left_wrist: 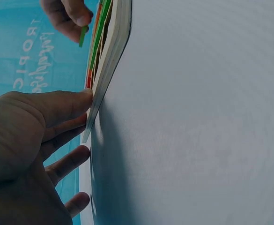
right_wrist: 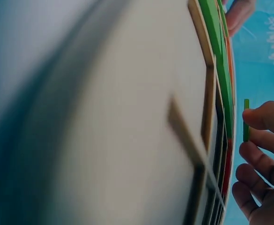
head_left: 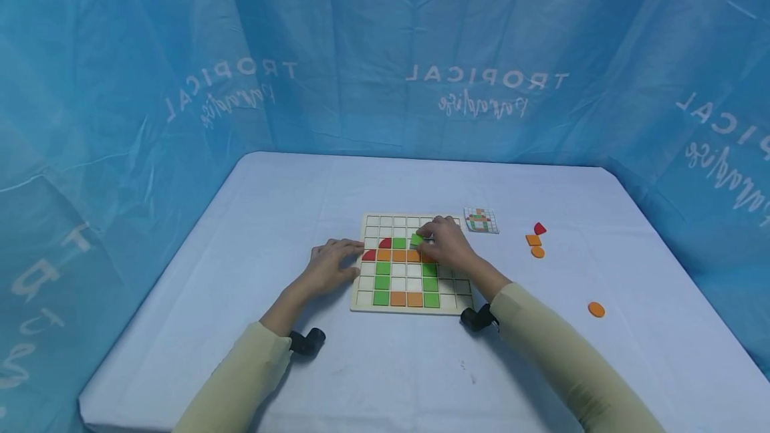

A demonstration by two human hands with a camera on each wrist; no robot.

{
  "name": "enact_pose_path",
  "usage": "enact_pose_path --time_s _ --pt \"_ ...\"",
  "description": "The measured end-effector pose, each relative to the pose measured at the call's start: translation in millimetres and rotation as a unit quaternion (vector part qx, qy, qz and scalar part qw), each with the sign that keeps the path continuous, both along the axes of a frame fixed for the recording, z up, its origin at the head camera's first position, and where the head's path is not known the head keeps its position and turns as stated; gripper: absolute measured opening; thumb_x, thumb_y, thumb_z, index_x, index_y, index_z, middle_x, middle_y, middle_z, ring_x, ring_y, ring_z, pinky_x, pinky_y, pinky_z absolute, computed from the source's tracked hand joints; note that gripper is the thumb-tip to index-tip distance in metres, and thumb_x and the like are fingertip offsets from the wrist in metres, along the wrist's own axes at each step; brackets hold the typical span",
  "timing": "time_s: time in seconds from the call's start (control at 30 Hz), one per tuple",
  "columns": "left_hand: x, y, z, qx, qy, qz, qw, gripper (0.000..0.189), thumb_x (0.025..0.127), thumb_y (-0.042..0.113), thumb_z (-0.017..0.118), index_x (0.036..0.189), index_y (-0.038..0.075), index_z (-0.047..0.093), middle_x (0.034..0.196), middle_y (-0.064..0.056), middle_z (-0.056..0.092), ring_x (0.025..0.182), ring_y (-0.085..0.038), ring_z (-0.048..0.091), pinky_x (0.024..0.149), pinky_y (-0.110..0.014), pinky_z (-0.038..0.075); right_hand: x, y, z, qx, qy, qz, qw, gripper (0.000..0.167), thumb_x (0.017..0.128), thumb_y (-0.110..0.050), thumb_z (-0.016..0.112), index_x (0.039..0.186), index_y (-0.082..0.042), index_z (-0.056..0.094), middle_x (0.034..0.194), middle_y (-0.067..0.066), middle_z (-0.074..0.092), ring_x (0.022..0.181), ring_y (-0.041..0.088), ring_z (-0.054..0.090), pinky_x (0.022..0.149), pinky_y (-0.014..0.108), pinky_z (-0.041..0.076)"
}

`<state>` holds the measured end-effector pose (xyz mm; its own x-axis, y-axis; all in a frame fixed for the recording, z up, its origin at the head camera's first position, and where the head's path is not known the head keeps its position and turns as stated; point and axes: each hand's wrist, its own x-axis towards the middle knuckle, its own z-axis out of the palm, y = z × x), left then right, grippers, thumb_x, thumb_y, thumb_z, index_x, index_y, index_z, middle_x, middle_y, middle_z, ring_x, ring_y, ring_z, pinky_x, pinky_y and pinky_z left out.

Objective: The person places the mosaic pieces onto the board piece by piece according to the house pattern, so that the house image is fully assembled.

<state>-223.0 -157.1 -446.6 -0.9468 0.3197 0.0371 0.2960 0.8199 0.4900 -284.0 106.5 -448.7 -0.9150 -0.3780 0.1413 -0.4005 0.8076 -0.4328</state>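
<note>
A wooden grid board (head_left: 368, 299) lies on the table, with green and orange square tiles and red quarter-round tiles set in its cells. My right hand (head_left: 448, 242) pinches a green square tile (right_wrist: 246, 120) between thumb and fingers, holding it up over the second filled row from the top. In the right wrist view the tile shows edge-on, apart from the board. At the board's left edge rests my left hand (head_left: 329, 266), thumb and fingertips touching the rim, fingers spread, as the left wrist view shows.
A small pattern card (head_left: 481, 220) lies by the board's upper right corner. Farther right are a red quarter-round tile (head_left: 539, 228), an orange square tile (head_left: 533, 240), an orange round tile (head_left: 538, 252) and another orange disc (head_left: 596, 309). Blue curtains surround the white-covered table (head_left: 289, 199).
</note>
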Motion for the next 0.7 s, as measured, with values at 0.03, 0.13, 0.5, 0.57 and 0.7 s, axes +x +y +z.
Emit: enact_pose_path --time_s 0.03,0.13,0.5,0.57,0.7 --pt "0.2 -0.1 0.3 0.000 0.001 -0.001 1.0000 0.046 0.087 0.017 0.071 0.130 0.008 0.059 0.138 -0.005 0.052 0.129 -0.027 0.041 0.101 -0.054 0.026 -0.6 -2.0 -0.4 0.006 0.000 0.002 1.0000 0.029 0.084 -0.020 0.072 0.109 -0.006 0.072 0.099 0.006 0.062 0.094 0.022 0.050 0.081 0.038 0.043" --pt "0.6 -0.2 1.1 0.001 0.001 -0.004 1.0000 0.046 0.087 0.018 0.071 0.130 0.008 0.059 0.138 -0.005 0.052 0.129 -0.027 0.041 0.101 -0.054 0.026 -1.1 -5.7 -0.8 0.018 0.004 0.012 0.9998 0.029 0.084 -0.019 0.071 0.110 -0.005 0.072 0.099 0.006 0.062 0.094 0.022 0.050 0.081 0.038 0.043" --pt "0.4 -0.8 0.8 0.002 0.002 -0.004 1.0000 0.046 0.087 0.018 0.071 0.130 0.008 0.060 0.138 -0.005 0.052 0.128 -0.027 0.041 0.100 -0.054 0.027 -0.1 -7.5 -0.8 0.028 0.016 0.026 0.9991 0.027 0.084 -0.016 0.069 0.109 -0.006 0.072 0.094 0.005 0.063 0.093 0.024 0.051 0.079 0.040 0.043" --pt "0.4 -0.8 0.3 0.000 0.003 -0.004 1.0000 0.046 0.087 0.018 0.071 0.130 0.008 0.060 0.138 -0.005 0.052 0.128 -0.027 0.041 0.100 -0.054 0.027 -0.2 -7.6 -0.7 0.030 0.014 0.025 0.9991 0.027 0.084 -0.016 0.069 0.109 -0.006 0.072 0.094 0.005 0.063 0.093 0.024 0.051 0.080 0.040 0.043" --pt "0.3 -0.5 0.3 0.001 0.003 -0.003 1.0000 0.046 0.086 0.018 0.071 0.130 0.008 0.060 0.138 -0.005 0.052 0.128 -0.027 0.042 0.101 -0.054 0.026 0.0 -7.6 -0.2 0.033 0.014 0.024 0.9991 0.027 0.083 -0.015 0.068 0.109 -0.006 0.073 0.094 0.004 0.063 0.093 0.025 0.051 0.079 0.040 0.043"
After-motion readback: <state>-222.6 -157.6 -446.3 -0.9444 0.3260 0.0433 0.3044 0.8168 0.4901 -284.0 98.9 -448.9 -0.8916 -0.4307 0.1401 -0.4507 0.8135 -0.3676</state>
